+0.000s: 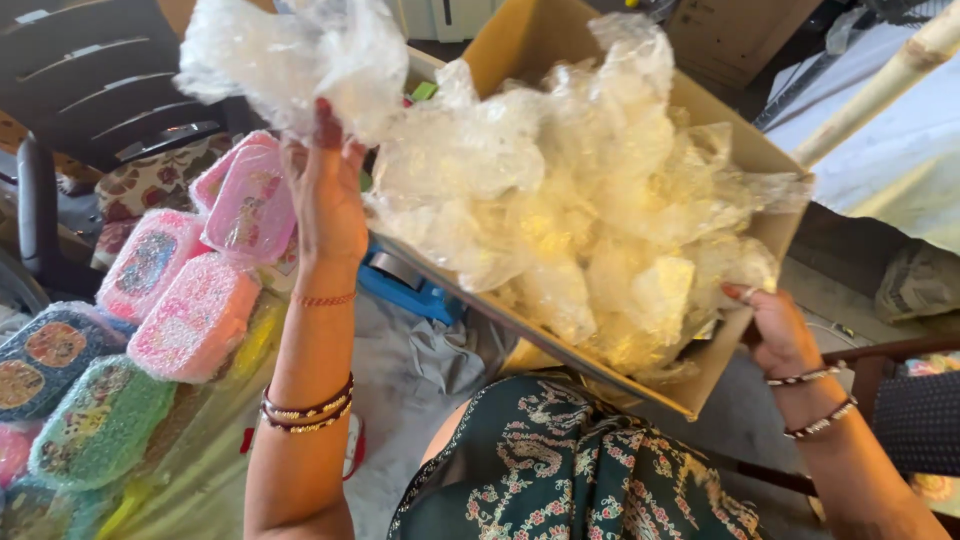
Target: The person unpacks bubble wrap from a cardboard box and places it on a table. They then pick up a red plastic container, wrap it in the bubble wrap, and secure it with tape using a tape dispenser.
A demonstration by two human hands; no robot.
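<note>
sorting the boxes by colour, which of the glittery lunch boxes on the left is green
The green lunch box at the lower left, below the pink ones and right of the dark blue one.

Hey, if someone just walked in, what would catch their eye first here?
Probably the cardboard box at centre right, tilted and overflowing with crumpled clear plastic wrap. The left hand lifts a wad of plastic at top left, while the right hand steadies the box. Glittery pink lunch boxes lie stacked at left.

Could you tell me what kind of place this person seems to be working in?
Probably a small packing or stockroom space, possibly in a home. The left hand lifts clear plastic wrap from a cardboard box full of it, beside rows of wrapped pink and green lunch boxes and a blue tape dispenser.
</note>
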